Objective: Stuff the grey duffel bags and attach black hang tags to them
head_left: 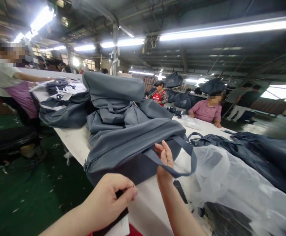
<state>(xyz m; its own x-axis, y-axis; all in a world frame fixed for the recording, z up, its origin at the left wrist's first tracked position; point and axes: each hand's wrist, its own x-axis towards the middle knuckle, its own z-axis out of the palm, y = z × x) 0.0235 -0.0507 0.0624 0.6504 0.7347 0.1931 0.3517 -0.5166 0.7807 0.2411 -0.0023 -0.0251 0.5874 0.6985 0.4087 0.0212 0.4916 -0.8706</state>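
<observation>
A slate-blue duffel bag (133, 141) lies on the white table in front of me, its long zipper running across the top. My right hand (166, 157) reaches through the loop of the bag's strap handle (193, 160), which lies across the wrist; its fingers are stretched out against the bag's side. Nearer to me, my left hand (114, 196) is closed in a pinch at the bag's front edge. What it pinches is too small to make out. Below it, a black piece and a white tag (120, 226) show, partly hidden by the hand.
More slate-blue bags (113, 87) are stacked behind, with darker bags (66, 111) to their left. Clear plastic bags (219, 173) and dark bags (260, 154) cover the table's right side. Co-workers are at the left and across the table. A black stool (10, 141) stands at left.
</observation>
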